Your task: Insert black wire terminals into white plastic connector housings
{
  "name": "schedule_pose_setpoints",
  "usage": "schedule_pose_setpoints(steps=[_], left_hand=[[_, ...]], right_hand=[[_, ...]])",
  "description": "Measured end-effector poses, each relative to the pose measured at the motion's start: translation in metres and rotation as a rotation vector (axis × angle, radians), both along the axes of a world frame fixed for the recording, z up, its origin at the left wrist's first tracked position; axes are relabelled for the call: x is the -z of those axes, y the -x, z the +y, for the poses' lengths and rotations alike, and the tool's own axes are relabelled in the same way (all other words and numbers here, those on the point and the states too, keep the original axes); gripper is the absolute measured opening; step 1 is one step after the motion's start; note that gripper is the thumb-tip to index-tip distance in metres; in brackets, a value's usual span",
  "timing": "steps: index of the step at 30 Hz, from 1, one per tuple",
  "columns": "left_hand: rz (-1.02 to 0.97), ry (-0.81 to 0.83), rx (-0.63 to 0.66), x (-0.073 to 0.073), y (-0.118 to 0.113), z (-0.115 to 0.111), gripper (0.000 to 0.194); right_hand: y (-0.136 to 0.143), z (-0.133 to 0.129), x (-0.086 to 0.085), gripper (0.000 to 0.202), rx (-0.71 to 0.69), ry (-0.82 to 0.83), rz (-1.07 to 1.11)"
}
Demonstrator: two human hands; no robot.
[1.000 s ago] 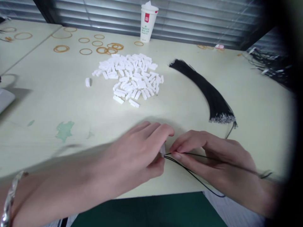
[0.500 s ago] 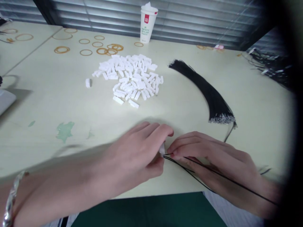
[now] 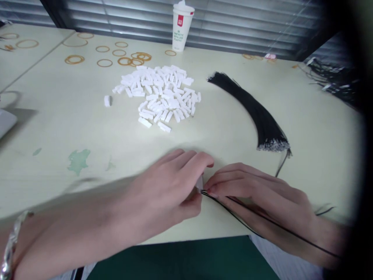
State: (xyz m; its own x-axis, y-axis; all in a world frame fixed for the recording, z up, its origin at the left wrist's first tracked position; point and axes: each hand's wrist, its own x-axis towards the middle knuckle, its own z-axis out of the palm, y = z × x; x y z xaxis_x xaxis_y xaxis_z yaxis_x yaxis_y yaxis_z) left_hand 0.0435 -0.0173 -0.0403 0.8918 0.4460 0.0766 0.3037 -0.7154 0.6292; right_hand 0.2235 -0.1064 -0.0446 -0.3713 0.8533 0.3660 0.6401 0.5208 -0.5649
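Between the thumb and fingers of my left hand (image 3: 177,184) is a small white connector housing (image 3: 199,183), mostly covered by the hand. Black wires (image 3: 230,212) run out of its right side and trail toward the lower right. My right hand (image 3: 259,194) pinches one wire close to the housing, its fingertips almost touching the housing. A pile of similar white housings (image 3: 163,91) lies beyond my hands. To the right rests a bundle of black wires (image 3: 247,105) with bare metal ends.
A white paper cup (image 3: 181,29) stands by the window blinds. Rubber bands (image 3: 136,58) are scattered along the back of the table. One lone housing (image 3: 107,101) lies left of the pile. More black wires (image 3: 335,81) sit at the far right.
My right fingertips have moved slightly left, closer to the housing, carrying the wire with them. My left hand keeps its hold.
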Motion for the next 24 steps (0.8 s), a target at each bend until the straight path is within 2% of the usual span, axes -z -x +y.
schedule_pose_setpoints(steps=[5,9,12,15,17,19,22,24], left_hand=[[0.001,0.032,-0.006,0.0,0.001,0.0,0.036],[0.014,0.059,-0.017,0.001,0.002,0.0,0.037],[0.048,0.088,-0.032,0.002,0.002,0.0,0.035],[0.053,0.091,-0.067,0.004,0.002,0.002,0.033],[0.033,0.071,-0.066,0.006,0.002,0.003,0.034],[0.016,0.044,-0.04,0.007,0.002,0.006,0.035],[0.006,0.028,-0.016,0.007,0.002,0.008,0.032],[0.006,0.033,0.007,0.007,0.003,0.009,0.029]], right_hand=[[0.002,0.002,0.001,0.025,0.005,0.034,0.062],[-0.005,0.0,-0.002,0.025,-0.08,-0.015,0.014],[-0.024,-0.009,-0.006,0.028,-0.176,-0.052,-0.159],[-0.057,-0.027,-0.013,0.031,-0.171,0.008,-0.32],[-0.085,-0.038,-0.016,0.034,-0.073,0.077,-0.336],[-0.114,-0.046,-0.017,0.035,0.125,0.135,-0.312],[-0.152,-0.046,-0.013,0.023,0.626,0.115,-0.264],[-0.169,-0.04,-0.007,0.021,0.865,0.197,-0.336]])
